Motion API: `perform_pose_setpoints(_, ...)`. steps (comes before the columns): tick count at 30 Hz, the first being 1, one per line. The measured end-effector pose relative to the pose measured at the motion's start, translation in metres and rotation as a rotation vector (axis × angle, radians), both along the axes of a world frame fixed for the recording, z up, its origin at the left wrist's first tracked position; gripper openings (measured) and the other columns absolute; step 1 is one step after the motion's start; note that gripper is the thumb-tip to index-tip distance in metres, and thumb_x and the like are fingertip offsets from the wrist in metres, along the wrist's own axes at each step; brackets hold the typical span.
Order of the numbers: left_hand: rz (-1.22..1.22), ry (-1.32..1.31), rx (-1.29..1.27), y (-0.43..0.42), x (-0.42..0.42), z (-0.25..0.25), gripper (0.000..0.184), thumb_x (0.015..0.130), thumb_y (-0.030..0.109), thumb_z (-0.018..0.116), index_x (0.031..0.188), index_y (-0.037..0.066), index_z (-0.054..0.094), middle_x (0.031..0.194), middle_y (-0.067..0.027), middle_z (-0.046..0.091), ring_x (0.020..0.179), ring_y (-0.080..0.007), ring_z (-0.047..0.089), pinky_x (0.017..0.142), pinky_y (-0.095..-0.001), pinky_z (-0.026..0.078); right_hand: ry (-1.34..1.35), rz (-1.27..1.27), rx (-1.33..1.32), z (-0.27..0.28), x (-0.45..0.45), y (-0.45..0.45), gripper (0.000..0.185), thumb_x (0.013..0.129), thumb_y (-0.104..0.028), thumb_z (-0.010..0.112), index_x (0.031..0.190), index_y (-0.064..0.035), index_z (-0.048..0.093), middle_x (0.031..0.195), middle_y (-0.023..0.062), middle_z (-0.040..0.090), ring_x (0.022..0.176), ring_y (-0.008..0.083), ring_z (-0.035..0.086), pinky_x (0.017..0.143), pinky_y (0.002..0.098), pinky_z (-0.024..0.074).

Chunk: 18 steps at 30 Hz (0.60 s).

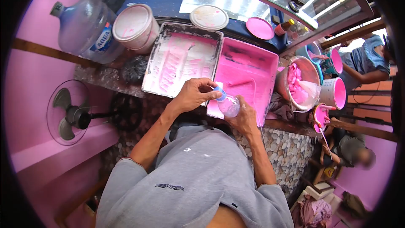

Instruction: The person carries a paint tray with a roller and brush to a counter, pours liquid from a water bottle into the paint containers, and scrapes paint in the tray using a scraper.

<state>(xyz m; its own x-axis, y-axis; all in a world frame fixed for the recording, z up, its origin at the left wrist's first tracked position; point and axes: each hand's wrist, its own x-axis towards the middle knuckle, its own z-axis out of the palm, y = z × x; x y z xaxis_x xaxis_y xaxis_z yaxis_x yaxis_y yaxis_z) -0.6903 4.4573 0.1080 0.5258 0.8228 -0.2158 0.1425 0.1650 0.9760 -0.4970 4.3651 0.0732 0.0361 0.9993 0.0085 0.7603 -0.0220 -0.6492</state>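
A small clear plastic bottle point(229, 107) with a blue cap point(219, 93) is tilted in front of my chest. My right hand point(244, 120) is wrapped around its body. The fingers of my left hand point(192, 96) pinch the cap. Whether the cap is loose from the neck I cannot tell. Behind the bottle lies a pink paint tray point(266, 65) with wet pink paint in it. Left of that, a white tray point(162, 85) is streaked with pink, and its near edge is close to my left hand.
A lidded white bucket point(135, 27) and a large water jug point(82, 27) stand at left, near a fan point(76, 116). Pink-stained buckets point(310, 65) and a paint can point(320, 118) stand at right. Two people point(371, 59) are at the far right.
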Motion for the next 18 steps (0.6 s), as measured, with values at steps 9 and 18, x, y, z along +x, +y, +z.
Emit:
perform_pose_setpoints(9,0.067,0.698,0.406,-0.023,0.003,0.017,0.040,0.076,0.037,0.068,0.074,-0.002,0.062,0.062,-0.0084,0.060,0.058,-0.0169,0.056,0.056,-0.0316,0.044,-0.112,0.111,0.036,0.000,-0.002,-0.010,0.064,0.056,-0.020,0.073,0.111,0.0008,0.047,0.091,0.0211,0.061,0.085,0.0351,0.060,0.072,0.0405,0.0477)
perform_pose_setpoints(18,0.141,0.641,0.387,-0.046,0.006,0.027,0.052,0.082,0.044,0.058,0.062,-0.005,0.058,0.051,-0.0127,0.051,0.050,-0.0189,0.051,0.054,-0.0329,0.043,-0.047,0.218,-0.054,0.020,0.000,-0.012,0.060,0.055,-0.016,0.076,0.106,-0.0022,0.046,0.087,0.0182,0.061,0.082,0.0349,0.060,0.068,0.0416,0.0475)
